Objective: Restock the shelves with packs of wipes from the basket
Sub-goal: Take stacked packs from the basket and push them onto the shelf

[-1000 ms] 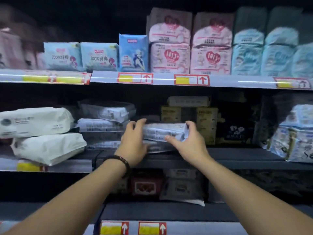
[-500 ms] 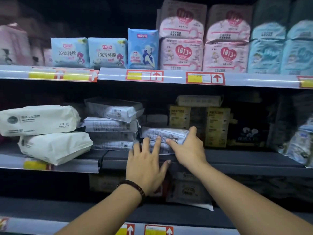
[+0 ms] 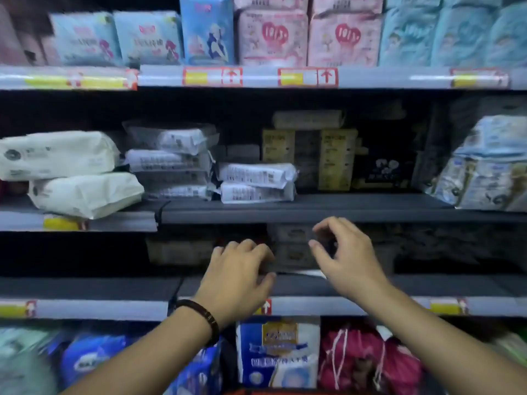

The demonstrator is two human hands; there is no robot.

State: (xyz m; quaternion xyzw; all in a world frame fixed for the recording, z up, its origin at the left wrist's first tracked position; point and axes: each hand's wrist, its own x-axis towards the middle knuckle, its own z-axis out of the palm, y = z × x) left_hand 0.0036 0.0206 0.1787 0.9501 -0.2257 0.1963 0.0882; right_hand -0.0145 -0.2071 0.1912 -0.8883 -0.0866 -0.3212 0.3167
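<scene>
Two grey-white wipes packs (image 3: 256, 182) lie stacked on the dark middle shelf (image 3: 342, 208), right of a taller pile of the same packs (image 3: 171, 161). Both hands hang in front of the shelf below, well under that stack. My left hand (image 3: 236, 275), with a dark bracelet at the wrist, has loosely curled fingers and holds nothing. My right hand (image 3: 342, 252) is also empty, fingers bent and relaxed. The basket is not in view.
Two bulky white packs (image 3: 71, 172) sit at the left of the middle shelf, yellow boxes (image 3: 336, 158) and a blue-white bundle (image 3: 490, 172) to the right. Pink and blue packs fill the top shelf (image 3: 370, 78). Lower shelves hold blue, white and pink packs (image 3: 278, 354).
Both hands have let go of the wipes pack, which stays on the stack, and have drawn back and down. The camera has tilted lower, showing the bottom shelves.
</scene>
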